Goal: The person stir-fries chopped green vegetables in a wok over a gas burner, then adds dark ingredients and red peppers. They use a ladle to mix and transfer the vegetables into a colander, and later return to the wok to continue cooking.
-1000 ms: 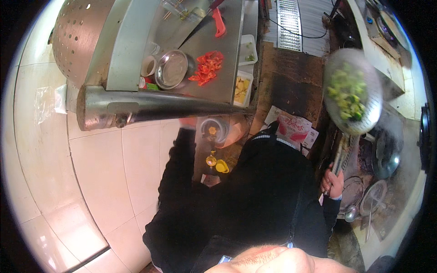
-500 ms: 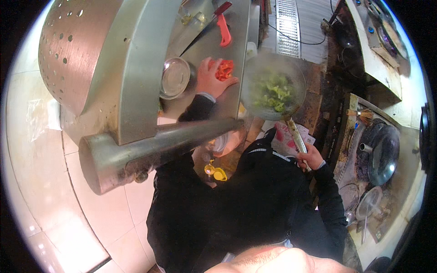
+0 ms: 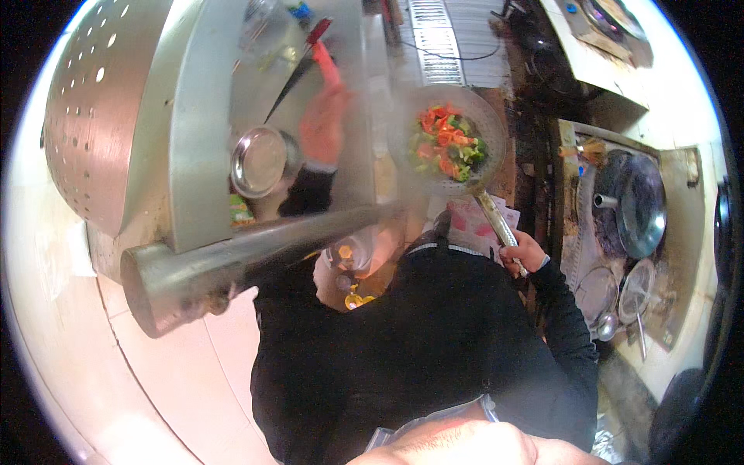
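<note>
My right hand (image 3: 526, 253) is closed around the metal handle of a large round strainer (image 3: 493, 105), which looks perforated. Chopped green vegetables, apparently broccoli (image 3: 468, 164), lie in it, with red pepper pieces (image 3: 446, 128) on top. My left hand (image 3: 322, 128), blurred by motion, is over the steel counter (image 3: 353, 46) to the left of the strainer. Its fingers are too smeared to read. Just beyond it lies a red-handled tool (image 3: 327, 66); I cannot tell whether they touch. A round steel bowl (image 3: 259, 162) stands beside my left wrist, and a knife (image 3: 291, 85) lies farther off.
A thick metal pipe (image 3: 256, 252) crosses above my left forearm. At the right are a dark wok (image 3: 647, 213), a brush (image 3: 593, 149), a mesh skimmer (image 3: 637, 287) and a ladle (image 3: 607, 325). A floor drain grate (image 3: 435, 39) lies ahead. Haze blurs the middle.
The red pepper pieces that my left hand held are now in the strainer on the green vegetables. My left hand is back over the counter, near the red-handled tool. The right hand keeps its grip.
</note>
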A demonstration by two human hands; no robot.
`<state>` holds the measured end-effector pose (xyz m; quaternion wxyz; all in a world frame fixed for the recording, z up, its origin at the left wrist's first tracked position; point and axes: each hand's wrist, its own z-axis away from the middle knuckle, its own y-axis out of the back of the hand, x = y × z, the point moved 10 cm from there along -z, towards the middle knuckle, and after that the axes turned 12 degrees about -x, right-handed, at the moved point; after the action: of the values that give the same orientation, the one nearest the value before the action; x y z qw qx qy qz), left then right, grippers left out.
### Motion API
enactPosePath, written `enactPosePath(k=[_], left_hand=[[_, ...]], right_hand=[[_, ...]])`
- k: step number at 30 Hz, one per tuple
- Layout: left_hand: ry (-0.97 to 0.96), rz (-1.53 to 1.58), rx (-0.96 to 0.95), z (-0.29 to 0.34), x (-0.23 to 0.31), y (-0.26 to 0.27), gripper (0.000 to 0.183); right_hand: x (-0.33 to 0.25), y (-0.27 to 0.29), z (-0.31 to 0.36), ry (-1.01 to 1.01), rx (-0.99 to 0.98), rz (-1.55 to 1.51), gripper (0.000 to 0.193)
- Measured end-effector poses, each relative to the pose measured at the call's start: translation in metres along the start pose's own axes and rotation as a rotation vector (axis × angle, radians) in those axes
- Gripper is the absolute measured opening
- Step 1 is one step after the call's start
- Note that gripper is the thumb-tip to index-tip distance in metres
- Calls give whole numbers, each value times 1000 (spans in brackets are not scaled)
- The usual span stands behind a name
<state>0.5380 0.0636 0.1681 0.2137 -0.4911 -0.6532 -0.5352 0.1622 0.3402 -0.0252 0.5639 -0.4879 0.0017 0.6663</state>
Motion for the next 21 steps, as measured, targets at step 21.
enactPosePath(k=[21], left_hand=[[-173, -584, -730, 312, -93, -290, 10]], right_hand=[[216, -13, 300, 800, 1017, -497, 37]])
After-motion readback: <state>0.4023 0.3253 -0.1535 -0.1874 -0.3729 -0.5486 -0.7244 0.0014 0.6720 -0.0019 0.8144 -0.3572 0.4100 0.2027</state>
